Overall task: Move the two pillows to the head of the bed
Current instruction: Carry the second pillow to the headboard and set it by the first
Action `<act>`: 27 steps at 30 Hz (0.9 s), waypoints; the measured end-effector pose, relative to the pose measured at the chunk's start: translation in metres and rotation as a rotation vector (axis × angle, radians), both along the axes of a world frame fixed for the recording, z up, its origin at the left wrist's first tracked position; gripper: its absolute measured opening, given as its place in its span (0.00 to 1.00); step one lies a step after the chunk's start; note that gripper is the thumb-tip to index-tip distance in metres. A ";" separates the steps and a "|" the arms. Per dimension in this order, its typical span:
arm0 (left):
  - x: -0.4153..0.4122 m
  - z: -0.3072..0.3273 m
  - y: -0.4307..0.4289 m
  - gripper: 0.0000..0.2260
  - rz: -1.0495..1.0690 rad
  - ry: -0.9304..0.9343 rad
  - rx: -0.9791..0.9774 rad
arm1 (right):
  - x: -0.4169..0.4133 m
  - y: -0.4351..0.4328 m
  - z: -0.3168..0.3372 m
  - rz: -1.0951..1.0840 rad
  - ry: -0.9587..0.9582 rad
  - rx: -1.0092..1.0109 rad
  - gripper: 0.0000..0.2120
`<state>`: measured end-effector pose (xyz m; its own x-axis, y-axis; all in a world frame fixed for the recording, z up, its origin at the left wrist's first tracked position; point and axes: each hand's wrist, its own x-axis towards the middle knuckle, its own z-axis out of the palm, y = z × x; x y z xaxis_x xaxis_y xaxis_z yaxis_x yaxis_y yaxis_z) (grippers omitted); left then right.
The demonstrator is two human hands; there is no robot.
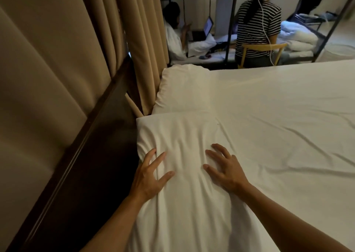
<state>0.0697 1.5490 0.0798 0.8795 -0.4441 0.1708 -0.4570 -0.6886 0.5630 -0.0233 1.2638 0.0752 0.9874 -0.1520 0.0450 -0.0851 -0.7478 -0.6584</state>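
Observation:
Two white pillows lie in a row along the left edge of the bed (288, 117), against the padded headboard (38, 98). The near pillow (184, 132) is wrinkled and stretches toward me. My left hand (149, 173) rests on its left edge, fingers spread and curled slightly into the fabric. My right hand (224, 167) presses flat on its right side, fingers apart. The far pillow (182, 90) lies beyond it, touching the near one, next to the curtain.
Tan curtains (134, 30) hang at the far left corner. A dark wooden rail (76, 155) runs along the headboard beside the mattress. Beyond the bed, a person in a striped shirt stands by a wooden chair (263, 48), and another sits on a bunk bed with a laptop.

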 end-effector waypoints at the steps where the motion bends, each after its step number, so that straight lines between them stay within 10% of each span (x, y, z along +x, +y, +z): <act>1: 0.008 -0.011 0.006 0.34 -0.015 -0.008 -0.005 | 0.004 0.008 -0.010 -0.015 -0.001 -0.009 0.32; 27: 0.082 -0.179 0.040 0.30 -0.146 0.019 -0.028 | 0.045 0.058 -0.175 -0.144 0.099 -0.117 0.32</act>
<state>0.1514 1.5894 -0.0988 0.8090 -0.5631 0.1686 -0.5403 -0.5994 0.5906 0.0217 1.3218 -0.0994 0.9562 -0.2917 -0.0251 -0.2568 -0.7943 -0.5506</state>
